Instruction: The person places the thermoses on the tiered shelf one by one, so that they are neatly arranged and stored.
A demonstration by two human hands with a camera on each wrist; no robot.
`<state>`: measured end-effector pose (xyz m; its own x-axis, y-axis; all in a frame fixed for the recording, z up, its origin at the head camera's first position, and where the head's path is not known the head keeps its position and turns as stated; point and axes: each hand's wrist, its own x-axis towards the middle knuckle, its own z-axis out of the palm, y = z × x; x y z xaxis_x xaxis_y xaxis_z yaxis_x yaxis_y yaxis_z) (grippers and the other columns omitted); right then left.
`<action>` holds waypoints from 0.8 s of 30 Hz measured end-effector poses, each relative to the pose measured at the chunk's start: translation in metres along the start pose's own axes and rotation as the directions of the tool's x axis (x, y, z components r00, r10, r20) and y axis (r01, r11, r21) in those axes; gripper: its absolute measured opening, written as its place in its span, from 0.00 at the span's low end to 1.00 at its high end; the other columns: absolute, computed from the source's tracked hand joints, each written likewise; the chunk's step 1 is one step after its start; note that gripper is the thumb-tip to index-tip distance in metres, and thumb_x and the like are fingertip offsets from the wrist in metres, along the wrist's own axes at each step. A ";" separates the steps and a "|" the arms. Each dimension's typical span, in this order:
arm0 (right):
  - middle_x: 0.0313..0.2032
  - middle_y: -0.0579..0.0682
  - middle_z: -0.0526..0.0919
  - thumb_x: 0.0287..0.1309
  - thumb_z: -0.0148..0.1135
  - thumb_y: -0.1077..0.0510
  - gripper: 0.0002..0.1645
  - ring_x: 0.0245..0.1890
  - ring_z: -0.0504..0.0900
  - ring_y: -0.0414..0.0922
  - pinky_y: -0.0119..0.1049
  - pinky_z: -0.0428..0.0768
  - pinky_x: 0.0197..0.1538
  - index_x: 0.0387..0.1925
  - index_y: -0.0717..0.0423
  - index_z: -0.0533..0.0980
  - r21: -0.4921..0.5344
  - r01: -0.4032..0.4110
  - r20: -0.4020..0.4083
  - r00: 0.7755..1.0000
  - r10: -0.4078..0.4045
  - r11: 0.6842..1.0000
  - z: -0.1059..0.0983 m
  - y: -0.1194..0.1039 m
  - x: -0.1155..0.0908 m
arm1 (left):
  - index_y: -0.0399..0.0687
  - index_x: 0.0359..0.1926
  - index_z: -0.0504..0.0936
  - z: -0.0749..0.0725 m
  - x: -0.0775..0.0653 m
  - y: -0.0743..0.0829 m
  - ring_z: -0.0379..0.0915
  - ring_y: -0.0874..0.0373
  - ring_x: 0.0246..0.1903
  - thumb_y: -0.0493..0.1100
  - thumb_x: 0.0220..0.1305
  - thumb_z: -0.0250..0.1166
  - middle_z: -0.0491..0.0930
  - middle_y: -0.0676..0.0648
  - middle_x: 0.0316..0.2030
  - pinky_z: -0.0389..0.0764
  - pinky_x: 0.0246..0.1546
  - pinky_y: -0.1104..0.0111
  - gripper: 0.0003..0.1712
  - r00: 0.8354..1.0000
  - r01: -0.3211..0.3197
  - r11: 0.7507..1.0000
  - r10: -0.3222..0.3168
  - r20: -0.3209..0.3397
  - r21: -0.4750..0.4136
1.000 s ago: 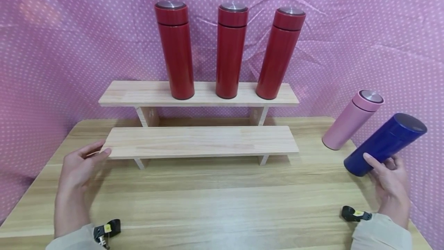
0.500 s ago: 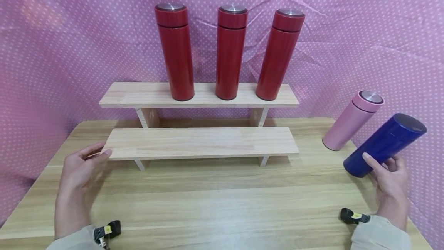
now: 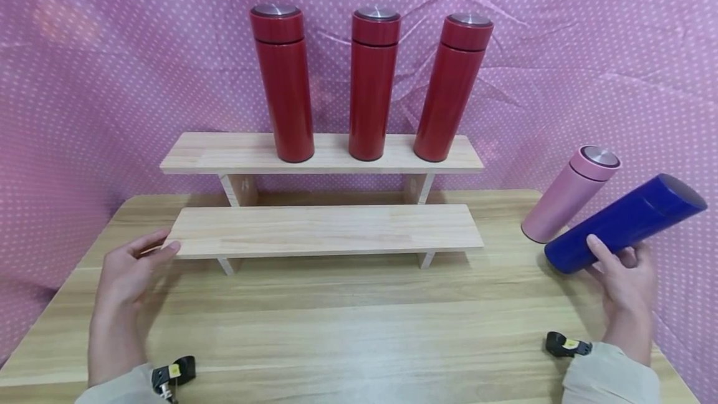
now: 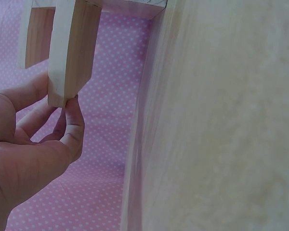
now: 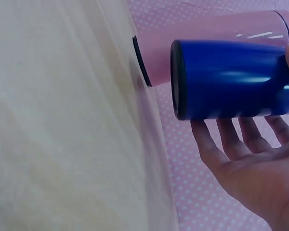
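At the right of the head view my right hand [image 3: 628, 276] grips a dark blue thermos bottle [image 3: 622, 224], thumb on its near side. The bottle leans well to the right. In the right wrist view, a gap shows between the blue bottle's base [image 5: 179, 81] and the tabletop. My left hand [image 3: 130, 270] pinches the left end of the wooden shelf's lower board [image 3: 325, 229], the fingers [image 4: 74, 120] bent about its edge. Three red thermos bottles [image 3: 367, 86] stand upright on the upper board [image 3: 224, 149]. A pink thermos bottle [image 3: 569, 195] stands just behind the blue one.
The shelf stands toward the back of a wood-grain table [image 3: 336, 329]. Pink dotted cloth [image 3: 168, 48] hangs behind and at both sides. The table's right edge runs close by the right forearm.
My right hand has tipped the blue bottle further to the right and raised its base a little. The left hand, the shelf and the other bottles keep their places.
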<state>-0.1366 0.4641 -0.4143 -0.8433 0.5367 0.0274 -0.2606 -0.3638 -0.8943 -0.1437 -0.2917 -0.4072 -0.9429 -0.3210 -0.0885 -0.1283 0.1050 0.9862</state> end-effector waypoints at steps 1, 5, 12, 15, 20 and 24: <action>0.45 0.44 0.81 0.58 0.67 0.75 0.33 0.38 0.86 0.38 0.36 0.86 0.32 0.59 0.48 0.69 0.001 0.003 0.009 1.000 -0.003 1.000 0.002 0.000 0.000 | 0.52 0.64 0.81 0.000 0.000 0.000 0.77 0.71 0.35 0.47 0.59 0.78 0.79 0.64 0.40 0.78 0.34 0.78 0.31 1.000 0.000 1.000 0.000 0.001 -0.009; 0.44 0.45 0.82 0.59 0.66 0.75 0.31 0.37 0.86 0.39 0.39 0.86 0.31 0.58 0.48 0.68 0.017 0.010 0.046 0.999 -0.011 1.000 0.009 -0.001 -0.001 | 0.53 0.63 0.82 0.000 0.000 -0.001 0.77 0.71 0.34 0.47 0.59 0.77 0.79 0.65 0.38 0.78 0.34 0.78 0.30 1.000 0.003 1.000 -0.003 -0.004 0.003; 0.45 0.50 0.82 0.62 0.62 0.76 0.32 0.36 0.88 0.47 0.46 0.87 0.30 0.61 0.49 0.66 0.168 -0.015 0.120 0.993 -0.006 0.986 0.021 -0.005 0.001 | 0.52 0.65 0.80 0.001 0.000 0.001 0.78 0.70 0.34 0.46 0.60 0.77 0.81 0.64 0.37 0.79 0.35 0.78 0.32 1.000 0.009 1.000 -0.009 0.000 -0.015; 0.44 0.51 0.81 0.63 0.62 0.75 0.31 0.36 0.88 0.48 0.47 0.87 0.30 0.61 0.49 0.66 0.182 -0.024 0.129 0.992 0.000 0.983 0.026 -0.007 0.001 | 0.51 0.66 0.79 0.001 0.000 0.003 0.78 0.70 0.34 0.46 0.60 0.77 0.80 0.64 0.38 0.79 0.35 0.78 0.33 1.000 0.006 1.000 -0.005 0.009 -0.024; 0.45 0.50 0.81 0.63 0.63 0.74 0.32 0.39 0.88 0.45 0.45 0.86 0.30 0.62 0.49 0.67 0.117 0.005 0.122 0.992 -0.020 0.993 0.033 -0.006 -0.001 | 0.50 0.66 0.79 0.000 -0.001 0.004 0.77 0.70 0.35 0.46 0.60 0.77 0.79 0.62 0.41 0.79 0.35 0.78 0.34 1.000 0.006 1.000 -0.006 0.012 -0.028; 0.48 0.50 0.81 0.63 0.62 0.74 0.33 0.40 0.88 0.44 0.45 0.86 0.28 0.64 0.48 0.67 0.098 0.033 0.135 0.990 -0.046 0.995 0.040 -0.005 -0.003 | 0.50 0.66 0.79 0.000 -0.002 0.003 0.76 0.71 0.36 0.46 0.60 0.77 0.77 0.63 0.42 0.78 0.36 0.79 0.33 1.000 0.008 1.000 -0.008 0.008 -0.010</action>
<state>-0.1515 0.4335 -0.3924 -0.8861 0.4451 0.1290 -0.3331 -0.4182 -0.8451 -0.1426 -0.2904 -0.4045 -0.9444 -0.3141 -0.0971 -0.1326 0.0935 0.9867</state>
